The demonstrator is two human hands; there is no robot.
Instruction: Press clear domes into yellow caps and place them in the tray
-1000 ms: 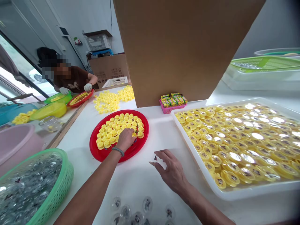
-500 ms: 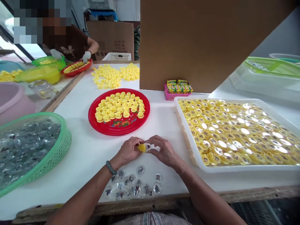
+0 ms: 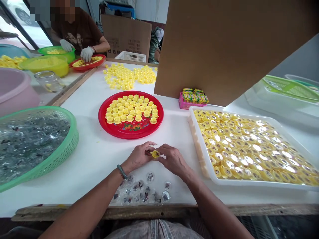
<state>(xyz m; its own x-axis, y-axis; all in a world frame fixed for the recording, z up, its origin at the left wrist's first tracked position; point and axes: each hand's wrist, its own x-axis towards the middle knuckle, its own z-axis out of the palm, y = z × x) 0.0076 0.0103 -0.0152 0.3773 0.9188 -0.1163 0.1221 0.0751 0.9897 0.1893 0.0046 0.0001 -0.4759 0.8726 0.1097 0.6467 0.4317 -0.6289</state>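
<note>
Between my two hands, over the white tabletop, is a small round yellow plastic piece (image 3: 156, 154) with a clear printed disc on its face. My left hand (image 3: 141, 155) grips the yellow piece from the left side. My right hand (image 3: 171, 157) pinches the clear disc at its right edge, against the yellow piece. Loose clear discs with small dark printed figures (image 3: 150, 177) lie on the table between my forearms. Just beyond my hands, yellow pieces (image 3: 129, 108) stand in rows on a red tray (image 3: 112, 132), whose flowered near part shows.
To the right, a white tray (image 3: 224, 182) holds many yellow pieces with clear faces. A green basket (image 3: 72, 142) of clear discs stands left. A pink basket (image 3: 185, 105) of small packets sits by a cardboard panel (image 3: 211, 49). A co-worker's gloved hands (image 3: 87, 54) work at another red tray.
The clear disc, apart to the right of the yellow piece before, is now against its face. My hands have come closer together. The view has shifted slightly.
</note>
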